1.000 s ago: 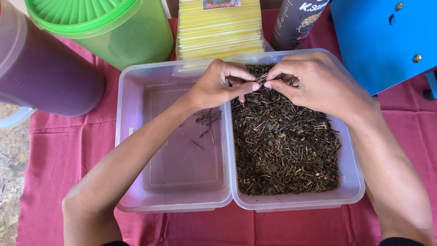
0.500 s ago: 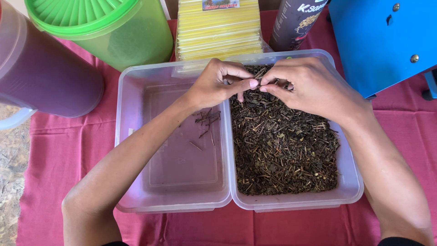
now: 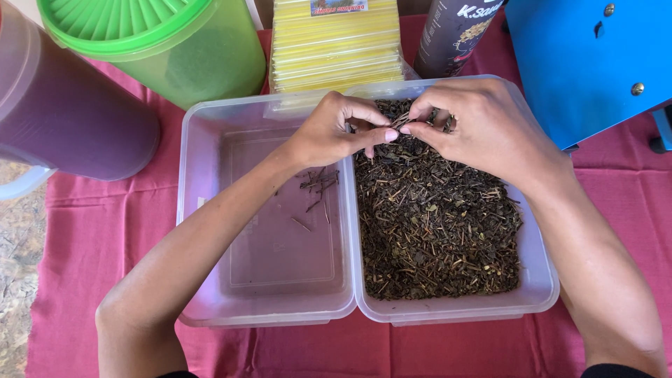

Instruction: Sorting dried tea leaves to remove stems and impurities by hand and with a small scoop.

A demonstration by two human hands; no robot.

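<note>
Both hands are working at twelve o'clock over the right tub of dried leaves. Left hand and right hand are pinching fingertips together on what seems a thin stem, lying left-right between them. Left tub is holding few stems.

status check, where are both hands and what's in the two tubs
Left hand and right hand pinching dry twigs together over clear right tub of dark dried leaves. Clear left tub holds few loose stems. Nothing blocking hands.

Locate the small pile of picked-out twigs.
The small pile of dark twigs lies in the left clear plastic tub, at its far right, just below the left hand.
</note>
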